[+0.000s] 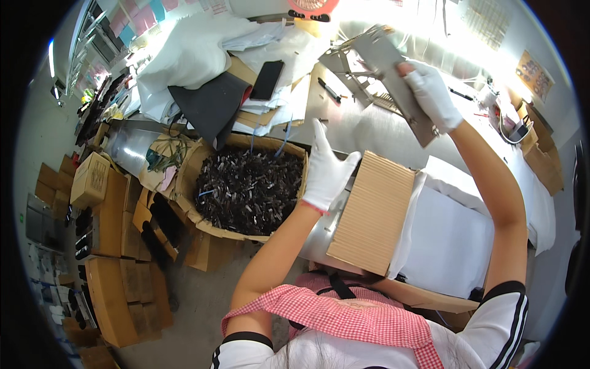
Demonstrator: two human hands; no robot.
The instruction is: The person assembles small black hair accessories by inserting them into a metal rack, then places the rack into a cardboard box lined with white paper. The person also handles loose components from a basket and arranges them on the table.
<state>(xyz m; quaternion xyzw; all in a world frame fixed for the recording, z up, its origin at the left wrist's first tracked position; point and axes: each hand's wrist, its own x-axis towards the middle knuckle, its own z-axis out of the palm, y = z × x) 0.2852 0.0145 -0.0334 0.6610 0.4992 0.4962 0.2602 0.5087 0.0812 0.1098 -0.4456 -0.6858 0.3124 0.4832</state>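
My right hand [432,93], in a white glove with a fingertip bare, grips the edge of a long flat grey metal plate [387,67]. The plate is raised and tilted over a metal frame [353,75] on the bench; whether the two are joined I cannot tell. My left hand [330,169], also gloved in white, is held above the bench edge with thumb and fingers apart and nothing in it. It is close to a carton [252,232] full of small dark pieces [249,187] and to a corrugated cardboard flap [375,212].
Right of the flap, a box holds white sheet lining [452,224]. A black phone [268,80] lies on papers beside a dark folder [212,104]. A black pen [329,90] rests on the metal bench [387,140]. Stacked brown cartons [110,295] stand on the floor at left.
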